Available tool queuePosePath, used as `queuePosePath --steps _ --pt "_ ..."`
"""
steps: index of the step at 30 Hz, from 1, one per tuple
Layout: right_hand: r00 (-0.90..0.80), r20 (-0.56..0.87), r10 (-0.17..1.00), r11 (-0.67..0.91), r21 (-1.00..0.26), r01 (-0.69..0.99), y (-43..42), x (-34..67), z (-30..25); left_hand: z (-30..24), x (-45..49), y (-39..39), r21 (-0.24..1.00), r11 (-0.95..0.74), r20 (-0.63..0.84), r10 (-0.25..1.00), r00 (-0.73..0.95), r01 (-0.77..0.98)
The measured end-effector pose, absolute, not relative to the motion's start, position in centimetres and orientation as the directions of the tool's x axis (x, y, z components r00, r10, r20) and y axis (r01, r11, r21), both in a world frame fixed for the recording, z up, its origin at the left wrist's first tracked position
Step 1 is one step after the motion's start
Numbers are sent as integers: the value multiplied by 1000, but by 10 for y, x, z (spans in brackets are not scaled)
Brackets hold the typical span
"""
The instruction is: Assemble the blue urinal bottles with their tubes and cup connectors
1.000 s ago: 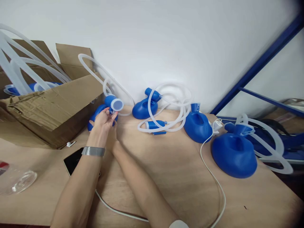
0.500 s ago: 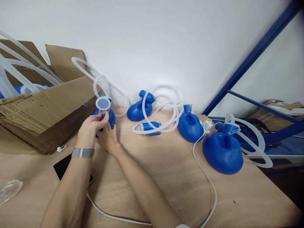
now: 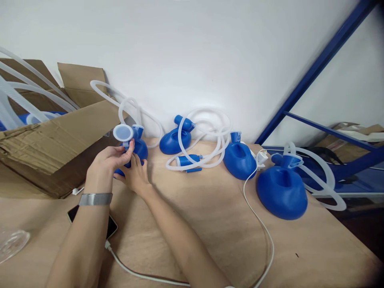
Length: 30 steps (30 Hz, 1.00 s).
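Note:
My left hand, with a grey band on its wrist, is closed at the base of a round, whitish lid. The lid is tilted toward me, left of the neck of a blue plastic urinal bottle. Low on that bottle, my right hand has its fingers against the near side and its thumb out to the left. The two hands hide much of the bottle's body. Behind it, a looped translucent hose leans against the wall.
An open cardboard box with hoses stands at left. More blue bottles and a coiled hose line the back and right. A phone with a white cable lies near my left forearm.
My left hand and the lid have shifted left, away from the bottle's neck, which now shows more. My right hand stays at the bottle. The camera view has tipped slightly.

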State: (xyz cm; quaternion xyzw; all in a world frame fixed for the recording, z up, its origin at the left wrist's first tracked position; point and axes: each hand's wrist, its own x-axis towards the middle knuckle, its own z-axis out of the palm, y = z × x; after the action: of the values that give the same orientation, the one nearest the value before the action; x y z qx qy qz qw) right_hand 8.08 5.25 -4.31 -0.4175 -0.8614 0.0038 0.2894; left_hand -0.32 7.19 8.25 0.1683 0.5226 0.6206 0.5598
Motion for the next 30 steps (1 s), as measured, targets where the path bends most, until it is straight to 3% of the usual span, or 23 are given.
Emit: queuePosePath --steps 4,8,16,18,21,23,26,30 --pt "-492 491 719 652 -232 722 52 83 -42 83 6 68 871 251 -365 906 -213 -423" --pt "-494 483 723 644 -214 734 54 80 -47 81 14 66 937 286 -321 931 -174 -198" --pt "-523 420 742 643 -222 733 56 77 -43 72 21 70 906 275 -174 935 -308 323" --pt "-526 419 740 646 -227 728 56 78 -41 69 20 71 830 210 -35 944 -328 517" --pt "-515 435 739 642 -223 733 55 79 -40 64 20 71 561 115 179 950 -256 820" --pt "-510 438 740 636 -208 743 54 79 -41 62 22 69 422 128 225 944 -240 898" --pt "-503 437 746 626 -201 753 53 81 -44 59 24 67 346 175 288 915 -282 922" --pt "-519 466 716 651 -179 738 52 86 -46 53 17 69 359 167 426 846 -320 918"
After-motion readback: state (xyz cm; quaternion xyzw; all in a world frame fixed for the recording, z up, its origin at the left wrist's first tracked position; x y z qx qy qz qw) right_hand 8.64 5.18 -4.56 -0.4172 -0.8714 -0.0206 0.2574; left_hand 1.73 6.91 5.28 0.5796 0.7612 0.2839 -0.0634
